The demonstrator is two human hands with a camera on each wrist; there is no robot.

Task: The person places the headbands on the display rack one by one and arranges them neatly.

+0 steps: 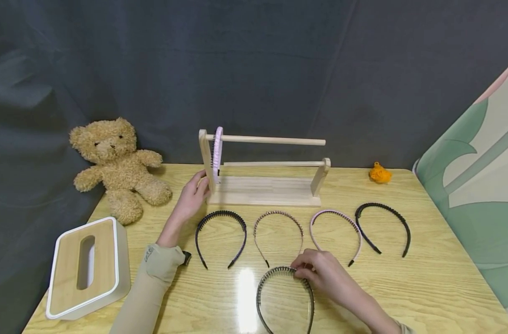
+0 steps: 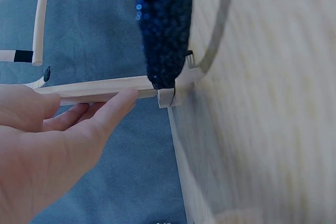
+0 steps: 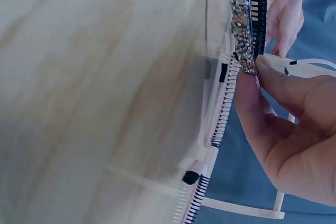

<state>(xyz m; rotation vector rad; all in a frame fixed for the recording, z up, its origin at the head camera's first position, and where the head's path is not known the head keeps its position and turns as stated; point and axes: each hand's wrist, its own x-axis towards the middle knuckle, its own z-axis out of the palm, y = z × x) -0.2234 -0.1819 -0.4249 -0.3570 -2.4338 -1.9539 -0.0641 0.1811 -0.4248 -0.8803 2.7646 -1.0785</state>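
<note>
Item held: a dark beaded headband [image 1: 281, 269], in front of the wooden rack [image 1: 264, 191], its upper right arc pinched between my right thumb and fingers. Small lettering on my left sleeve [image 1: 159, 266] is too indistinct to read with certainty. My right hand [image 1: 327, 277] is closed to the band's thickness. My left hand [image 1: 191, 197], fingers only slightly bent, grips the rack's left upright. A lilac headband [image 1: 217, 153] hangs on the rack's upper rod, beside that upright.
</note>
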